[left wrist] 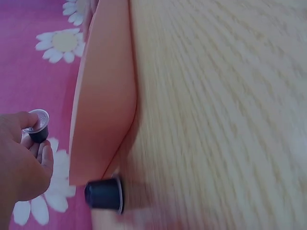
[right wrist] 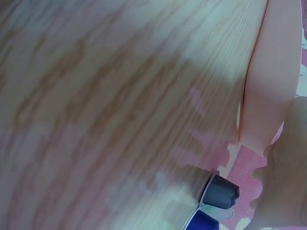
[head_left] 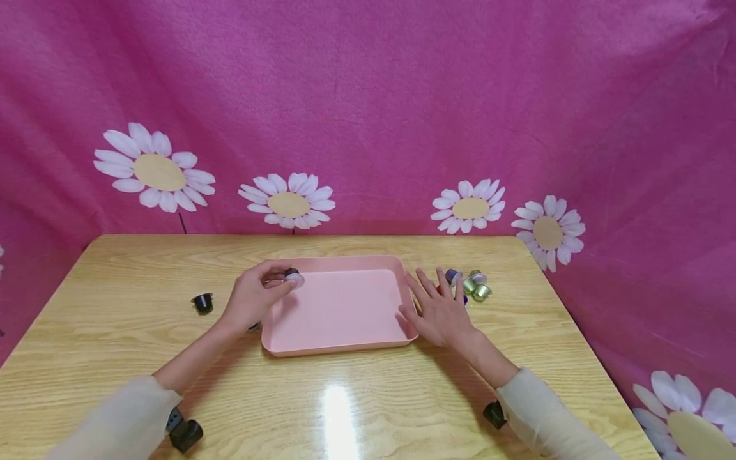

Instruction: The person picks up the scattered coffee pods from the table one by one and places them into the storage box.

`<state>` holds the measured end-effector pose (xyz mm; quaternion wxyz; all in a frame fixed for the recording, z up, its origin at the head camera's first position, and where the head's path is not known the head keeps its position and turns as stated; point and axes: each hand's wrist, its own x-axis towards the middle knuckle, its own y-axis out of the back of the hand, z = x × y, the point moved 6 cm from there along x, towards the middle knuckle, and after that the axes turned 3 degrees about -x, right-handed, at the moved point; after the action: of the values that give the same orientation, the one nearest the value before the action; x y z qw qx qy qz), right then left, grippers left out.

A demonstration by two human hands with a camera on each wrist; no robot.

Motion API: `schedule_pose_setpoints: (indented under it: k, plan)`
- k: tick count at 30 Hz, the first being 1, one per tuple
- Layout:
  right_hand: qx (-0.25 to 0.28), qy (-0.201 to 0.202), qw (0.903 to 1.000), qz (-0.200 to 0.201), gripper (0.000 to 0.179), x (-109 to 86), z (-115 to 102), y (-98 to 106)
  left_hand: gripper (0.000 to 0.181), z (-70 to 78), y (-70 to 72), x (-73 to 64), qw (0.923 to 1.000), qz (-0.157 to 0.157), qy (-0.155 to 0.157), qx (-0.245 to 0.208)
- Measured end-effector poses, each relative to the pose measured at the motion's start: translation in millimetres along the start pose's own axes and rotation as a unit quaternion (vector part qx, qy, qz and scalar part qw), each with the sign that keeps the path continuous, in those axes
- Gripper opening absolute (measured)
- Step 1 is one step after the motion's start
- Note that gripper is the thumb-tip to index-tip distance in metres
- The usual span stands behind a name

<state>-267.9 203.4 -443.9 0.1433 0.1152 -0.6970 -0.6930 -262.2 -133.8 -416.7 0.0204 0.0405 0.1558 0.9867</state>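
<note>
My left hand (head_left: 253, 297) pinches a dark coffee capsule (head_left: 294, 277) by its silver lid and body, above the left end of a pink tray (head_left: 339, 350). The left wrist view shows the held capsule (left wrist: 40, 133) with its lid tilted up. My right hand (head_left: 439, 313) is spread, fingers straight, at the tray's right end; whether it touches the rim I cannot tell. Just beyond its fingers lie several capsules, among them a purple one (head_left: 452, 276) and a green one (head_left: 482, 292). The hand partly hides others.
A black capsule (head_left: 202, 303) stands on the wooden table (head_left: 230, 396) left of the tray. Another dark capsule (left wrist: 104, 194) lies on its side by the tray's left corner. A dark capsule (right wrist: 221, 191) and a blue one (right wrist: 204, 221) lie near my right hand. Pink flowered cloth (head_left: 368, 128) hangs behind.
</note>
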Motion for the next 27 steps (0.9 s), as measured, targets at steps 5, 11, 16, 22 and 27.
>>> schedule_pose_setpoints:
  k: [5,11,16,22,27]
  plan:
    - [-0.003,-0.003,1.0,-0.008,0.071,0.5,0.3,1.7,0.042,0.6,-15.9,5.4,0.9999,-0.007,-0.003,-0.01]
    - [-0.009,-0.005,0.9999,-0.009,0.071,0.6,1.5,2.3,0.042,-0.4,-31.7,14.1,0.9994,-0.018,-0.024,-0.016]
    - [-0.006,-0.002,1.0,-0.007,0.071,0.7,0.8,3.2,0.035,-1.9,-45.4,20.4,0.9992,-0.024,-0.029,-0.015]
    - [-0.012,0.005,0.9999,-0.006,0.072,1.1,-0.8,5.7,0.034,-2.1,-56.1,23.6,0.9997,-0.014,-0.019,0.007]
    - [-0.022,0.009,0.9997,-0.008,0.073,0.9,-1.9,8.5,0.032,-3.9,-64.8,26.2,0.9998,-0.01,-0.017,-0.002]
